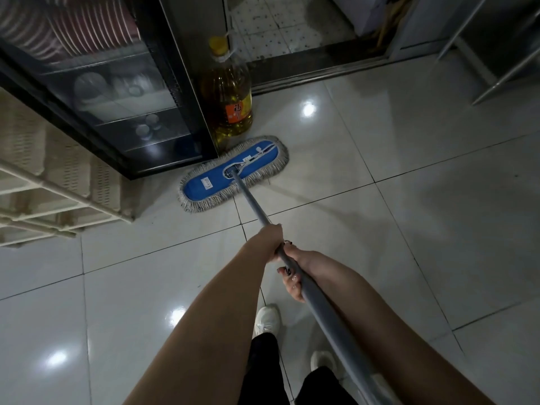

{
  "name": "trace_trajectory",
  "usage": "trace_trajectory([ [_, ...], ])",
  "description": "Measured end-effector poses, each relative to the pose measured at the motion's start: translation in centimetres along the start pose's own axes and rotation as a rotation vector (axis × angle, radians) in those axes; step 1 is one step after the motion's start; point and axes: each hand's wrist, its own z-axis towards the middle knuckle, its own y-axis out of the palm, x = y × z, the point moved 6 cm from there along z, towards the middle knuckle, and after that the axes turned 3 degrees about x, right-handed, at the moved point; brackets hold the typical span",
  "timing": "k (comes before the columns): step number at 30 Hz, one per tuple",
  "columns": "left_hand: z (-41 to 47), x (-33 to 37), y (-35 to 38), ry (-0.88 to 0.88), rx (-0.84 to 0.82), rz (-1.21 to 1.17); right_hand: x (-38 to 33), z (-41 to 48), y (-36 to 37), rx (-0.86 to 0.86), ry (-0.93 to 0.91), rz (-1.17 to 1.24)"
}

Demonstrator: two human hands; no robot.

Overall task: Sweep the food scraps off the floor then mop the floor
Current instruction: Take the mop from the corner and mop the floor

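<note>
A flat mop with a blue head [232, 172] and a grey fringe lies on the glossy white tile floor [409, 200], right beside the base of a black cabinet. Its grey metal handle [254, 204] runs back toward me. My left hand [273, 241] grips the handle higher up the pole, toward the head. My right hand [293, 273] grips it just behind, fingers curled around the pole. No food scraps show on the tiles.
A large bottle of yellow cooking oil [230, 95] stands just behind the mop head. The glass-fronted black cabinet [122, 92] holds dishes at left; a cream slatted rack [52, 185] sits nearer. A doorway threshold [318, 71] and metal table legs [502, 80] lie beyond. My white shoes [267, 318] are below.
</note>
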Motion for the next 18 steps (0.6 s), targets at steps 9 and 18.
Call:
trace_trajectory([
  [9, -1.7, -4.9, 5.9, -0.016, 0.023, -0.001, 4.3, -1.8, -7.1, 0.007, 0.014, 0.019],
  [18, -4.1, -14.2, 17.6, -0.046, -0.005, 0.005, 11.4, -5.2, -20.6, -0.004, 0.034, -0.088],
])
